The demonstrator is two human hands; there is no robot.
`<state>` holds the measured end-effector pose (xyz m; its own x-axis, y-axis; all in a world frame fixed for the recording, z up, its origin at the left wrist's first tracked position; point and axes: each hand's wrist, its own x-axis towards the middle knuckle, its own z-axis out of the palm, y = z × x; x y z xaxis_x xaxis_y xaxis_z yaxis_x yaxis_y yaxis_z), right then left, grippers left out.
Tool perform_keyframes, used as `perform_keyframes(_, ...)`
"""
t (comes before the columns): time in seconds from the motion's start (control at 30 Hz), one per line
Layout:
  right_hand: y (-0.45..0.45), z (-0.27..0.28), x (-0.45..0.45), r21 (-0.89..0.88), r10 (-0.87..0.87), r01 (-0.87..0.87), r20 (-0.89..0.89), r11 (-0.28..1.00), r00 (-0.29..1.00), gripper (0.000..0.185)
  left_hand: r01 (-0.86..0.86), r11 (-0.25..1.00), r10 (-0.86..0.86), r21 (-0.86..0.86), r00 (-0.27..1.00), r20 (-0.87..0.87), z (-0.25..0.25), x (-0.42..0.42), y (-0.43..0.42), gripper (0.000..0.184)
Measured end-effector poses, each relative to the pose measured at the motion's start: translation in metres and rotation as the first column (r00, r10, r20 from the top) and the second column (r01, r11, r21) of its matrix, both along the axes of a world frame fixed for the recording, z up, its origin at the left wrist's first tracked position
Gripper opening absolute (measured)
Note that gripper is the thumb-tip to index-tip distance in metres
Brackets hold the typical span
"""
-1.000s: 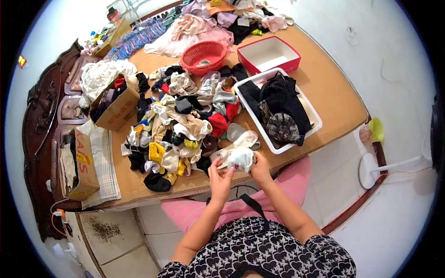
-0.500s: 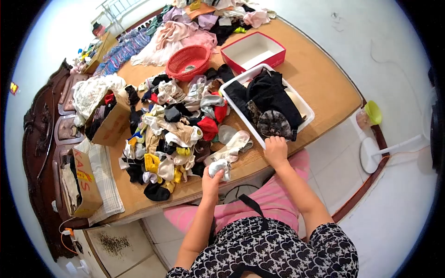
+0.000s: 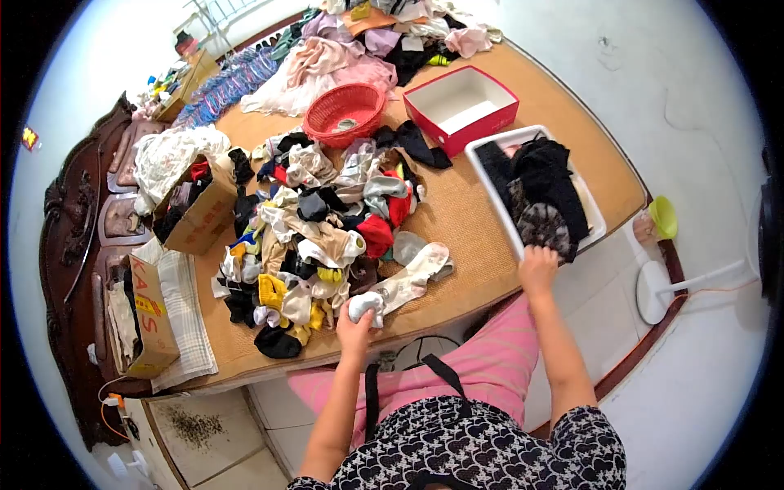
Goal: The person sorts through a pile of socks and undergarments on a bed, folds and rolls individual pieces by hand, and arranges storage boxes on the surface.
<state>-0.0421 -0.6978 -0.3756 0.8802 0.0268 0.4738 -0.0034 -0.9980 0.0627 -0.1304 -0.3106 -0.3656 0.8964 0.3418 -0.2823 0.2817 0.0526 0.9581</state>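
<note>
My left hand is closed round a bundled white sock at the front edge of the bed. A long patterned white sock lies right beside it. My right hand grips the near left corner of the white tray, its fingertips over the rim. Dark clothing and a dark patterned piece lie in the tray. Left of centre spreads a large pile of mixed socks.
A red basket and a red-edged white box stand behind. Two cardboard boxes hold clothes at the left. More clothes are heaped at the far end. A white stand is on the floor at right.
My right hand let go of the white bundle, took the tray's corner and moved the tray right, away from the pile. My left hand carried the bundle left.
</note>
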Motion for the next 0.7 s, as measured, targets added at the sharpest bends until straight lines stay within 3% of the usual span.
perform_keyframes(0.03,-0.01,0.003,0.014,-0.034,-0.023,0.024,0.018,0.999,1.0,0.005,-0.003,0.987,-0.008,0.159,0.998,0.069,-0.033,0.007,0.014,0.046)
perform_keyframes(0.1,-0.037,-0.01,0.052,-0.053,-0.123,0.125,0.042,0.991,0.991,0.005,0.043,0.919,-0.069,0.391,0.996,0.052,-0.01,0.022,0.013,0.047)
perform_keyframes(0.13,-0.047,-0.011,0.069,-0.052,-0.176,0.178,0.037,0.983,0.984,0.007,0.051,0.9,-0.1,0.434,0.991,0.092,-0.032,0.031,0.022,0.042)
perform_keyframes(0.17,-0.054,-0.006,0.085,-0.023,-0.25,0.249,-0.059,0.968,0.966,0.008,0.088,0.925,-0.132,0.37,0.987,0.095,-0.024,0.04,0.022,0.045)
perform_keyframes(0.23,-0.06,-0.001,0.112,-0.007,-0.42,0.421,-0.103,0.907,0.902,0.02,0.239,0.905,-0.226,0.353,0.971,-0.078,-0.041,0.058,0.036,0.046)
perform_keyframes(0.27,-0.051,0.013,0.121,-0.006,-0.423,0.424,-0.101,0.905,0.901,0.02,0.234,0.912,-0.21,0.337,0.972,-0.107,-0.055,0.063,0.042,0.045)
perform_keyframes(0.3,-0.03,0.037,0.127,0.029,-0.399,0.403,-0.094,0.915,0.912,0.026,0.179,0.969,-0.163,0.171,0.981,-0.102,-0.052,0.068,0.041,0.048)
perform_keyframes(0.33,-0.011,0.05,0.135,0.062,-0.377,0.383,-0.086,0.922,0.922,0.032,0.116,0.986,-0.1,0.118,0.987,-0.13,-0.078,0.076,0.051,0.051)
perform_keyframes(0.37,0.002,0.048,0.146,0.108,-0.248,0.255,-0.081,0.961,0.965,0.034,0.047,0.997,-0.035,0.068,0.985,-0.166,-0.105,0.082,0.06,0.054)
perform_keyframes(0.47,0.051,0.047,0.184,0.3,0.236,-0.233,0.028,0.925,0.971,0.038,0.014,1.0,-0.012,0.007,0.96,-0.278,-0.054,0.089,0.047,0.059)
perform_keyframes(0.5,0.069,0.044,0.203,0.275,0.307,-0.31,0.057,0.91,0.95,0.039,-0.013,1.0,0.017,0.014,0.944,-0.331,-0.044,0.092,0.045,0.06)
perform_keyframes(0.53,0.085,0.041,0.225,0.25,0.377,-0.386,0.087,0.888,0.922,0.04,-0.012,0.995,-0.022,-0.096,0.938,-0.345,-0.064,0.093,0.057,0.066)
perform_keyframes(0.67,0.126,0.03,0.295,0.221,0.317,-0.327,0.078,0.919,0.945,0.053,-0.096,0.995,0.086,-0.022,0.955,-0.285,-0.078,0.089,0.063,0.06)
perform_keyframes(0.7,0.132,0.035,0.305,0.348,0.209,-0.131,-0.197,0.928,0.958,0.056,-0.127,0.992,0.12,-0.006,0.952,-0.283,-0.076,0.09,0.062,0.058)
